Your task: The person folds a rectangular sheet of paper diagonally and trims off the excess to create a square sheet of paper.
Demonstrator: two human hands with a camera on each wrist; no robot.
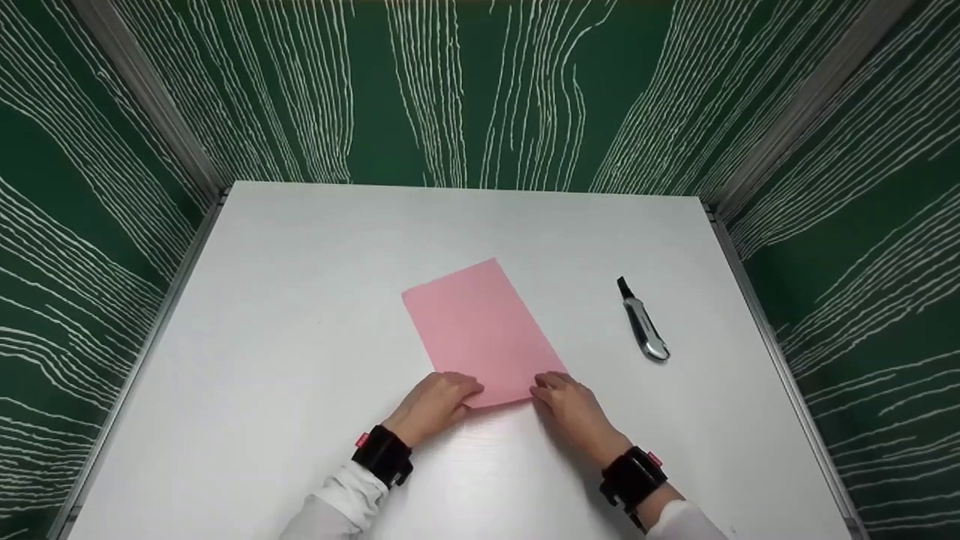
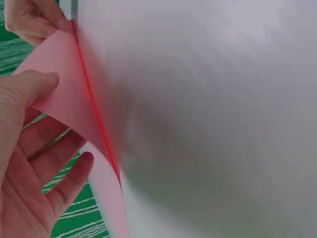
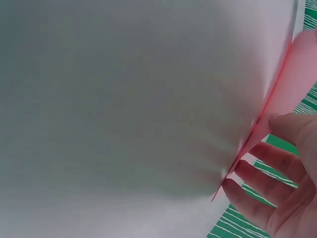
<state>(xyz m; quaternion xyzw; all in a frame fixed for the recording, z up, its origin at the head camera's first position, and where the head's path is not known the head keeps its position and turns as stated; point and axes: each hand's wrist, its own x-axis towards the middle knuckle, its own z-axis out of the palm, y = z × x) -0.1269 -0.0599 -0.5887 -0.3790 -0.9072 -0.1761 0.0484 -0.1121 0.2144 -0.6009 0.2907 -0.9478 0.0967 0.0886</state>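
A pink sheet of paper (image 1: 486, 330) lies slanted on the white table, its near edge towards me. At the near left corner my left hand (image 1: 436, 401) holds the sheet; in the left wrist view its thumb (image 2: 42, 85) lies on the paper and the other fingers are beneath. My right hand (image 1: 576, 412) grips the near right corner, and in the right wrist view the thumb (image 3: 287, 124) is on the pink paper (image 3: 292, 84) with fingers behind it. Between the hands the near edge is raised and bowed in the left wrist view.
To the right of the paper lies a grey and black utility knife (image 1: 643, 322). The white table (image 1: 300, 247) has metal frame rails along both sides. Green panels with white wavy lines (image 1: 375, 90) stand behind and beside it.
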